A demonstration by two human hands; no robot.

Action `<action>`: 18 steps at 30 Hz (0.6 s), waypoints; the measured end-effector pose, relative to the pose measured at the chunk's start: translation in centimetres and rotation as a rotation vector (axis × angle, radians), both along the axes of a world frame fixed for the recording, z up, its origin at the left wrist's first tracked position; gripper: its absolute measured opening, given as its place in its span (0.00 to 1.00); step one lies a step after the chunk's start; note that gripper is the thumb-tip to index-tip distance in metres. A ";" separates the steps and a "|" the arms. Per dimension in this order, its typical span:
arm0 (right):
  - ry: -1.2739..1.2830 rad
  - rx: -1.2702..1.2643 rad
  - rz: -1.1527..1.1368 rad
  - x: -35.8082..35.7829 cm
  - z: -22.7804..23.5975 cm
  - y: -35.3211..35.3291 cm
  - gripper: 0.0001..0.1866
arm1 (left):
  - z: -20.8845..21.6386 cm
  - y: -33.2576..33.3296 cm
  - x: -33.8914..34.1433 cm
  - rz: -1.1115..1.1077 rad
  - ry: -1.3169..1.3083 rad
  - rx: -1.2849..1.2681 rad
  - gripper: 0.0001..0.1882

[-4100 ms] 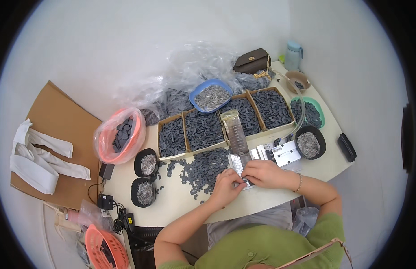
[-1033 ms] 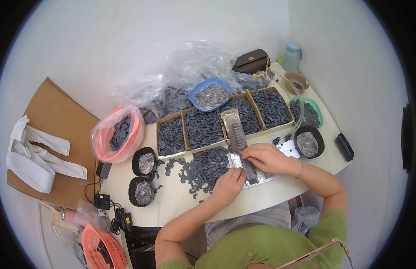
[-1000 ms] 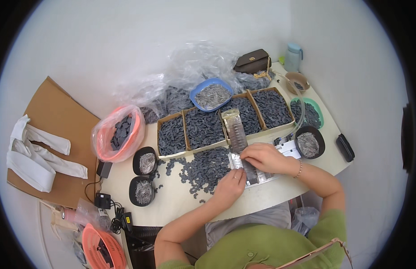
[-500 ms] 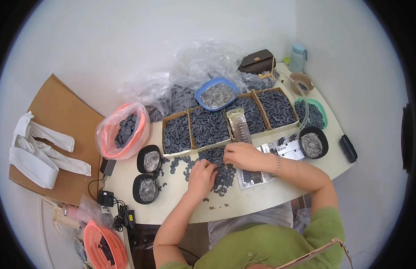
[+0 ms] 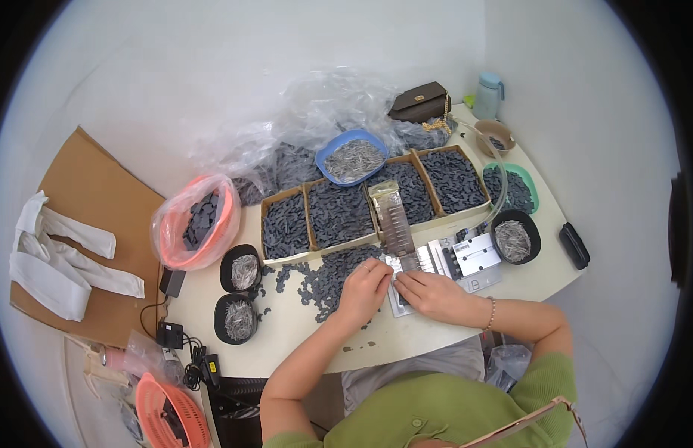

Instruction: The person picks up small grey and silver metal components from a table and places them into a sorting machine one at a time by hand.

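My left hand (image 5: 363, 293) is closed in a pinch at the left end of a metal fixture (image 5: 487, 279) with a white block on it. What its fingertips hold is too small to make out. My right hand (image 5: 442, 297) lies over the front of the fixture, its fingers bent together and almost touching the left fingertips; anything in them is hidden. Just beyond the hands, a clear ribbed plastic strip (image 5: 394, 220) leans from the boxes down to the fixture. Loose small dark grey parts (image 5: 325, 278) lie heaped beside my left hand.
Behind are cardboard boxes (image 5: 286, 233) of dark parts and a blue tray (image 5: 330, 172) of metal pins. Black bowls (image 5: 228, 263) of pins flank the work area. A pink basket (image 5: 233, 216) stands left; a green tray (image 5: 534, 196) and black case (image 5: 575, 246) are at right.
My left hand has moved right and away from me, off the loose parts to the fixture. My right hand has drawn back toward me and right, uncovering more of the fixture and the strip.
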State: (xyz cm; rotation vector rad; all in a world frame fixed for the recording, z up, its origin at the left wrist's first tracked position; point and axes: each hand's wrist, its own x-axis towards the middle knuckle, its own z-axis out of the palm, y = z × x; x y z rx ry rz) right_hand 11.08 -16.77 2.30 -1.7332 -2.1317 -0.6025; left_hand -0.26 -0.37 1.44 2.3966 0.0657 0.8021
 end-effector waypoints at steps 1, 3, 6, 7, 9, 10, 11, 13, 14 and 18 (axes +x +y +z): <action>0.001 0.027 -0.007 -0.1 0.1 -0.1 0.22 | 0.0 -0.1 0.2 -0.001 -0.013 0.004 0.06; -0.009 0.083 -0.010 -0.2 0.0 0.1 0.19 | 0.1 -0.2 0.5 0.007 -0.006 0.005 0.06; 0.083 -0.030 -0.006 0.6 -0.7 0.5 0.15 | 0.2 -0.4 0.9 0.006 0.000 0.015 0.06; 0.132 -0.093 0.002 1.1 -0.8 0.8 0.14 | 0.3 -0.3 1.0 0.009 0.000 0.026 0.06; 0.161 -0.071 0.030 1.4 -0.6 1.3 0.12 | 0.3 -0.2 1.0 0.015 0.003 0.009 0.06; 0.176 -0.062 0.048 1.5 -0.6 1.4 0.11 | 0.3 -0.1 0.9 0.023 0.006 -0.001 0.06; 0.161 -0.060 0.049 1.4 -0.7 1.3 0.11 | 0.2 0.0 0.8 0.023 0.005 0.000 0.06; 0.131 -0.058 0.053 1.1 -0.9 0.8 0.12 | 0.1 0.1 0.6 0.025 0.003 0.002 0.06; 0.102 -0.022 0.042 0.9 -0.9 0.6 0.12 | 0.0 0.1 0.5 0.021 0.008 -0.005 0.06; 0.072 0.050 0.052 0.4 -0.1 -0.2 0.12 | -0.8 0.0 0.6 -0.002 0.002 0.044 0.06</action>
